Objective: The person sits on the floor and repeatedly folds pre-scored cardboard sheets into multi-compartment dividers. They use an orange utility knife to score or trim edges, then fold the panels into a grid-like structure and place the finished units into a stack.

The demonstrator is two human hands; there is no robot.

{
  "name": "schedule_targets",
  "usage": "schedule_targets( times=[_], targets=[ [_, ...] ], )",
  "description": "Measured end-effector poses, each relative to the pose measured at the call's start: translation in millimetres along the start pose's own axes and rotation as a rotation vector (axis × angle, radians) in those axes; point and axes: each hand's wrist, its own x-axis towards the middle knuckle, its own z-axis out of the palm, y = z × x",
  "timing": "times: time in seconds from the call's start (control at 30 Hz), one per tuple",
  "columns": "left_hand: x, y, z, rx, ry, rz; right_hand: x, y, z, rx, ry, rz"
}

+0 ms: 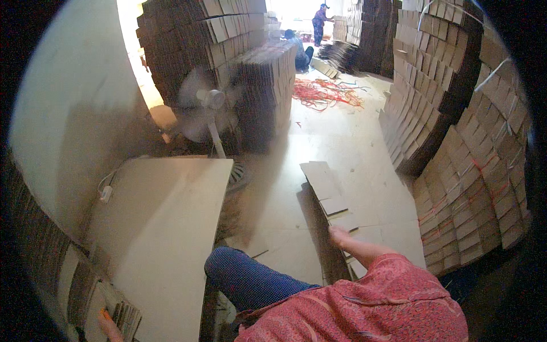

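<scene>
My left hand (109, 328) is at the lower left, against a small bundle of folded cardboard pieces (127, 320) at the table's near end. Something orange shows at its fingertips; most of the fingers are cut off or hard to make out. To the right, my right arm reaches down to a long row of overlapping flat cardboard pieces (325, 185) near the floor. My right hand (339, 236) is closed at the left edge of this row, on one of the pieces, slightly blurred.
A pale table (165, 228) stands at left, with a spinning fan (213, 100) beyond it. Tall cardboard stacks (433, 68) line both sides. Red straps (325, 94) lie on the floor. One person (321, 25) stands far back; another person (297, 50) sits low.
</scene>
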Motion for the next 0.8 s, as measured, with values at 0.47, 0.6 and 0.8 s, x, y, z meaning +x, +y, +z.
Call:
schedule_targets(
  times=[0.47,0.6,0.8],
  targets=[
    [-247,145,17,-1.341,-0.147,0.591,-238,-411,-78,1.141,-1.043,-0.823],
    [-245,160,15,-1.225,-0.180,0.522,-234,-414,-60,1.159,-0.999,-0.798],
    [-221,117,30,-0.984,-0.118,0.379,-212,-396,-24,1.044,-0.867,-0.896]
  ],
)
